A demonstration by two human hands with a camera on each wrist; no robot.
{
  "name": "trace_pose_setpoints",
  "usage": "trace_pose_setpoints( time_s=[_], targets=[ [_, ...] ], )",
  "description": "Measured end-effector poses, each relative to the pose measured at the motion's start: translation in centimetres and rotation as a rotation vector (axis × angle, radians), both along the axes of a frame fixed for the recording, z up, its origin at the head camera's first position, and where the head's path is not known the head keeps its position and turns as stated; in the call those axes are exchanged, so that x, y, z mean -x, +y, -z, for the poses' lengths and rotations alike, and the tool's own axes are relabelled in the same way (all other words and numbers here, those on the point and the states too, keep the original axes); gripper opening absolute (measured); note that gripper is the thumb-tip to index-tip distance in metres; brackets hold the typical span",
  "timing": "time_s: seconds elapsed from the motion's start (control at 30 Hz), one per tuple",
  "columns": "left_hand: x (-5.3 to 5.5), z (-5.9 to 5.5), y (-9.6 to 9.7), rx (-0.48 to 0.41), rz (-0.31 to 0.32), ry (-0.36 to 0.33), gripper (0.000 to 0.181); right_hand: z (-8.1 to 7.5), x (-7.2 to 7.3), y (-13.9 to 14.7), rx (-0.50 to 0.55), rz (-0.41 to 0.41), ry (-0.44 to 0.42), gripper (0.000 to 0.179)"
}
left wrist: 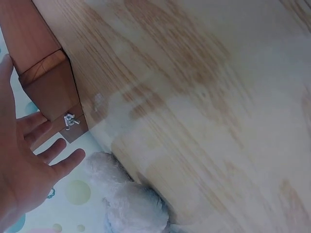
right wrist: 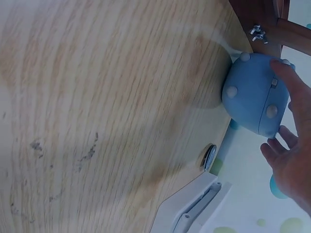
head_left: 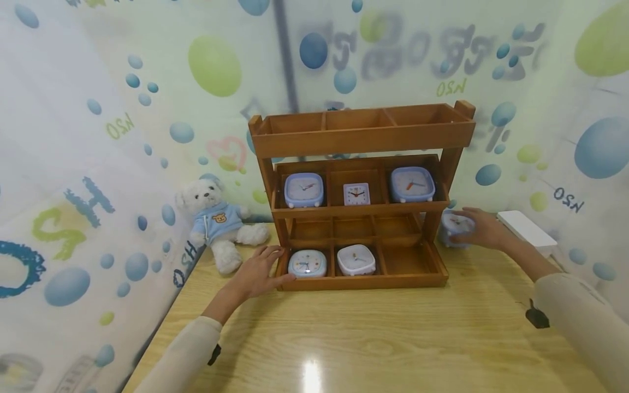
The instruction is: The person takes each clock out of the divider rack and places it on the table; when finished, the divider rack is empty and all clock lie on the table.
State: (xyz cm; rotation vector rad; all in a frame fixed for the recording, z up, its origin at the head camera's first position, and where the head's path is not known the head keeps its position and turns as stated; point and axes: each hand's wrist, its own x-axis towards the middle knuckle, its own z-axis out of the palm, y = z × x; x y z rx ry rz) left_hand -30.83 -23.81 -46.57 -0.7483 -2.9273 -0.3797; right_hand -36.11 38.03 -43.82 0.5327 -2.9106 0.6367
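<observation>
My right hand [head_left: 484,228] holds a blue alarm clock [head_left: 454,229] beside the right end of the brown wooden shelf [head_left: 363,284]. In the right wrist view, the thumb lies on one side of this clock [right wrist: 250,97] and the fingers on the other; its small round white feet show. Whether it touches the table there, I cannot tell. My left hand [head_left: 257,273] is at the shelf's lower left corner, fingers spread, thumb near a light blue alarm clock [head_left: 307,264]. Beside that one sits a white alarm clock [head_left: 356,260] in the bottom tier's middle compartment.
On the middle tier stand a lavender clock [head_left: 303,190], a small square clock [head_left: 356,194] and a blue-purple clock [head_left: 412,184]. A white teddy bear [head_left: 216,218] in a blue hoodie sits left of the shelf. Behind my right hand lies a white box [head_left: 527,229] near the wall.
</observation>
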Motion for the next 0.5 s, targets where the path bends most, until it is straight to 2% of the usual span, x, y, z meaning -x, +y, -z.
trace_pose_setpoints(
  time_s=[0.33,0.5],
  targets=[
    [0.1,0.0,-0.2,0.004,-0.003,-0.005,0.093,-0.8,-1.3,-0.2,0.005,-0.05,0.183,0.073],
    [-0.1,-0.1,0.0,-0.001,-0.002,-0.02,0.093,-1.1,-2.4,-0.5,0.01,-0.087,0.284,0.064]
  ],
)
